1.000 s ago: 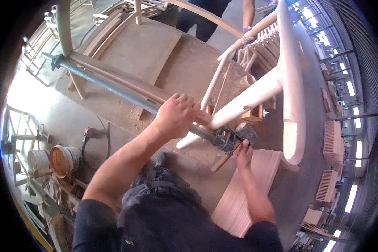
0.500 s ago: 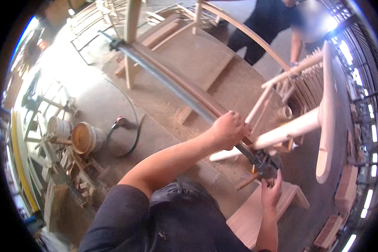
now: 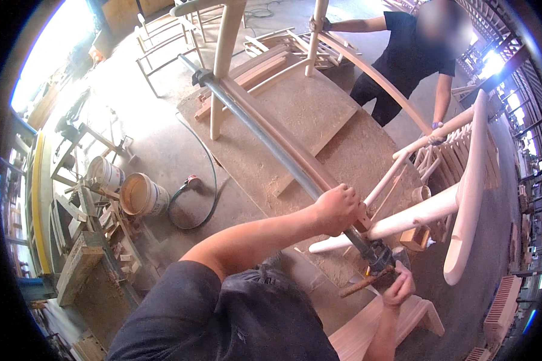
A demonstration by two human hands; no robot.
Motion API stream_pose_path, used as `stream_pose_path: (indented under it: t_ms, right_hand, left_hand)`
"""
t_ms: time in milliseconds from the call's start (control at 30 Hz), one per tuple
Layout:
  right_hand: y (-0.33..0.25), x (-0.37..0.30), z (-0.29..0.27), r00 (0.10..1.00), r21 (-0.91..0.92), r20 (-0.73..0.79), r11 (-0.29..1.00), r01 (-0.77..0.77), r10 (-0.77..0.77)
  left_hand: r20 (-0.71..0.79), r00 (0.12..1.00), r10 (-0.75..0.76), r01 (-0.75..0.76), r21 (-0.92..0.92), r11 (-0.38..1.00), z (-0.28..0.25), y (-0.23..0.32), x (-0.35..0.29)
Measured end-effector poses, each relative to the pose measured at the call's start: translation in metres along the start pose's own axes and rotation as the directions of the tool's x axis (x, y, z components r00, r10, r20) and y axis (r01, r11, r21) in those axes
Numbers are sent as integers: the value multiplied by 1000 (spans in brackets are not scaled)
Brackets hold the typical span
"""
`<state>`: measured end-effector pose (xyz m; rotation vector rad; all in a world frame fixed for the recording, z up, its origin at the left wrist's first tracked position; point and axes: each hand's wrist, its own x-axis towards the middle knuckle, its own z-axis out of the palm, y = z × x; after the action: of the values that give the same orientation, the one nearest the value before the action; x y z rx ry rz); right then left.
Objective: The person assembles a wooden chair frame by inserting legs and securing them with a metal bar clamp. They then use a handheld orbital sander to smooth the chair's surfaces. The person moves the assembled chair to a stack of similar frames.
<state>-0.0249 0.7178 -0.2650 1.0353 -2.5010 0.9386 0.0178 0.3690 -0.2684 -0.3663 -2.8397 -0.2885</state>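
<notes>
A long pipe clamp runs diagonally beside a wooden rail of a large unfinished chair frame. My left hand is closed over the clamp's pipe near its close end, against the rail. At that end sits the dark screw head, with a rusty crank handle below it. My right hand has its fingers bent round the handle's right end. A pale front leg meets the rail just right of my left hand, joined to a rounded armrest. The clamp's far jaw sits by the far leg.
Across the frame, a co-worker holds the curved rail at both ends. A dusty low platform lies under the frame. Buckets, a hose and scrap wood are at left; a slatted wooden piece stands close by.
My view has tilted, showing more of the co-worker, whose hands now hold both ends of the curved rail. My right hand and the crank handle have turned at the screw head.
</notes>
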Motion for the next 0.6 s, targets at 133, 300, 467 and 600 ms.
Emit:
stream_pose_path:
  t_ms: [133,300,467,600]
  right_hand:
    - [34,35,-23,864,356,304,793,-493,401]
    - [62,81,-14,370,287,626,239,-928,686]
    - [113,49,34,521,453,220,386,-803,825]
    - [132,25,34,908,-51,-363,968,-244,210]
  left_hand:
    - [76,997,-18,30,-155,987,-12,1,0]
    - [64,998,9,0,-130,991,-7,3,1]
    - [57,998,-22,31,-156,987,-3,0,1]
    - [104,995,-7,11,-43,999,-5,2,9]
